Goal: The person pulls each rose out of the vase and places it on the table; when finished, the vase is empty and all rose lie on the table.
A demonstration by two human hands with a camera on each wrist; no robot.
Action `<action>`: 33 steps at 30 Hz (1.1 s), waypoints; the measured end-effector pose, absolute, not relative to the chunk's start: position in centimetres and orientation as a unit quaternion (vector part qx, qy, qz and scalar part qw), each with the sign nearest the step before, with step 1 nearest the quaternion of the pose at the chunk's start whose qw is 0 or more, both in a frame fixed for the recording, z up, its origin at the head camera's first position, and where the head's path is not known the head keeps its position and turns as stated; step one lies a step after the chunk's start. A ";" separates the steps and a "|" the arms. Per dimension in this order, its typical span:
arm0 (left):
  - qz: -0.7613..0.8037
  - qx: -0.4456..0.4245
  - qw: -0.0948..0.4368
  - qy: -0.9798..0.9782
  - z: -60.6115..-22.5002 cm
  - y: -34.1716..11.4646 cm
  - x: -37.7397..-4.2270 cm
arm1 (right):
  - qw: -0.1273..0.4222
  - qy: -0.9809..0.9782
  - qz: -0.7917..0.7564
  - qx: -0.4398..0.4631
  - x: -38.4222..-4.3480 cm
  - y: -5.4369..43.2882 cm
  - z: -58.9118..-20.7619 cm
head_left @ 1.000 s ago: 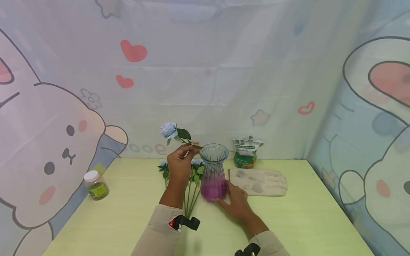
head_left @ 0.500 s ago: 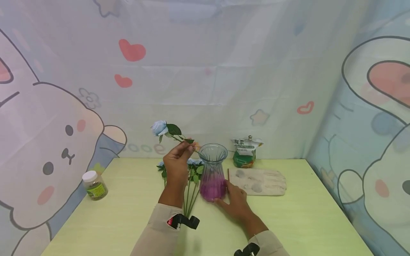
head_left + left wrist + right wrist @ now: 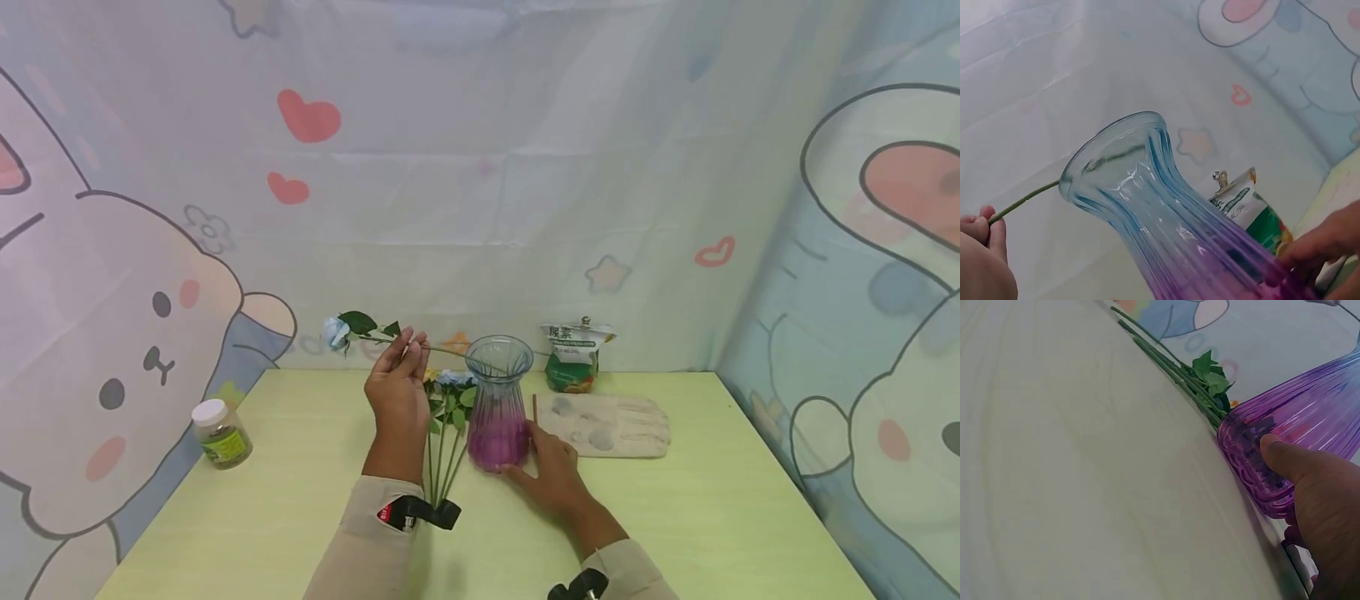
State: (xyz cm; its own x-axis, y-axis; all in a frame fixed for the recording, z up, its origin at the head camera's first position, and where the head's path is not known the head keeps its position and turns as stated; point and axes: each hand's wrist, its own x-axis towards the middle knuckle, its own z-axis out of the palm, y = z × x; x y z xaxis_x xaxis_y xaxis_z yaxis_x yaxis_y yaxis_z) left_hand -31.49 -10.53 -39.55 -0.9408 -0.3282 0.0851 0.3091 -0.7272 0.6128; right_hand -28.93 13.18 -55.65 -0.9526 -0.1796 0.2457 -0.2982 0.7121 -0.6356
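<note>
My left hand (image 3: 396,400) pinches the stem of a light blue rose (image 3: 336,333), left of the vase. The rose lies nearly level, bloom to the left, and its stem (image 3: 1030,197) crosses the vase's rim, with the end inside the mouth. The ribbed glass vase (image 3: 498,417), blue above and purple below, stands upright on the table. Low on its right side, my right hand (image 3: 553,471) holds it, the thumb across the front of the base. More flowers (image 3: 452,408) with green stems lie between my left hand and the vase, their blooms partly hidden.
Behind the vase to the right stands a green and white bag (image 3: 573,367) closed with a clip. A pair of pale work gloves (image 3: 618,427) lies on the table (image 3: 712,500), a thin brown stick (image 3: 536,408) at their left edge. A white-capped jar (image 3: 222,435) stands far left.
My left hand has moved left and turned, tipping the rose from slanted to nearly level. Its stem end has come into the vase's mouth. The right hand and the vase stay put.
</note>
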 end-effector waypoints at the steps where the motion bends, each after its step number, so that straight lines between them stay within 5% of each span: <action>1: -0.937 0.023 0.163 -0.308 -39.7 -10.6 -31.5 | 0.084 -0.922 0.356 0.129 -28.9 13.2 -55.7; 16: -0.989 0.031 0.037 -0.138 -40.4 -11.9 -31.1 | 0.088 -0.924 0.347 0.132 -28.9 13.2 -55.6; 33: -0.935 0.007 0.049 -0.352 -43.7 -16.1 -30.1 | 0.087 -0.924 0.350 0.130 -28.7 13.3 -55.6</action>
